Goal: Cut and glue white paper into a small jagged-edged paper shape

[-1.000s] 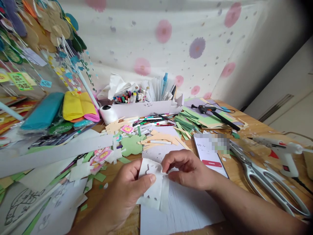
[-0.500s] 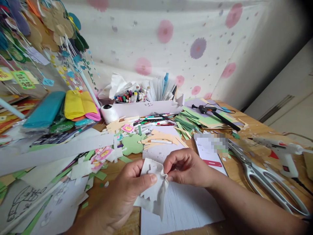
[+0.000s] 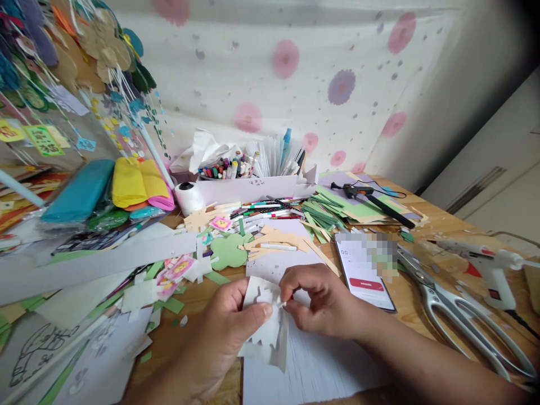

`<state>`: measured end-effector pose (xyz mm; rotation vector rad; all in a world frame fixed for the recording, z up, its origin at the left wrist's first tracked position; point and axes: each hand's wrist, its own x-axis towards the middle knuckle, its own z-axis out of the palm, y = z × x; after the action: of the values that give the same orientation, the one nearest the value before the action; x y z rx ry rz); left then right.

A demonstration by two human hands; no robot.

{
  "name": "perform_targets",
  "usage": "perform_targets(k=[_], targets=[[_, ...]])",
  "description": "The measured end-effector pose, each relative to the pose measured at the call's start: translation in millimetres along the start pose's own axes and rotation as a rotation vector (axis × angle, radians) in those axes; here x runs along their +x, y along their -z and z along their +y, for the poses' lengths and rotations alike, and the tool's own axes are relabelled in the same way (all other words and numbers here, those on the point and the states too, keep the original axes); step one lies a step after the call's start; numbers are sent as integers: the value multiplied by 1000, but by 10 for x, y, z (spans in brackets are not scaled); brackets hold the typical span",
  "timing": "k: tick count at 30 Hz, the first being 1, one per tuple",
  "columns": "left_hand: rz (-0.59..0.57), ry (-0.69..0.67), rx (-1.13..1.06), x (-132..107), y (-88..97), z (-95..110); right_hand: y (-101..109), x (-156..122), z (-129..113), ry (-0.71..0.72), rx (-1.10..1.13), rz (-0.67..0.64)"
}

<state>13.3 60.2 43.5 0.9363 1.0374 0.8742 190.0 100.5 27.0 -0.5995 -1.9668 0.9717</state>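
Both my hands hold a white paper cutout (image 3: pixel 265 326) just above a white sheet (image 3: pixel 312 360) on the wooden table. My left hand (image 3: pixel 219 332) grips the cutout's left side, thumb pressed on its front. My right hand (image 3: pixel 320 301) pinches the cutout's upper right edge with thumb and fingertips. The paper hangs crumpled below the fingers, with shapes cut out of it.
A phone (image 3: pixel 366 270) lies right of my hands, with large scissors (image 3: pixel 459 315) and a white glue gun (image 3: pixel 485 264) beyond it. Coloured paper scraps, a green cutout (image 3: pixel 228 250) and markers litter the middle. A box of pens (image 3: pixel 253 169) stands behind; hanging paper decorations (image 3: pixel 84 62) fill the left.
My hands have kept the cutout and drawn closer together over it. The paper went from flat to crumpled and folded. The view shifted slightly.
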Motion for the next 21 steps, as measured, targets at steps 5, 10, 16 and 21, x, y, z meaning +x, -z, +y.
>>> perform_targets(k=[5, 10, 16, 21], targets=[[38, -30, 91, 6, -19, -5, -28, 9, 3, 50, -125, 41], [73, -125, 186, -5, -50, -28, -39, 16, -39, 92, -204, 67], [107, -179, 231, 3, -73, -41, -92, -10, -127, 120, -305, 88], [140, -156, 237, -26, -64, 5, -35, -19, -115, 57, -96, 20]])
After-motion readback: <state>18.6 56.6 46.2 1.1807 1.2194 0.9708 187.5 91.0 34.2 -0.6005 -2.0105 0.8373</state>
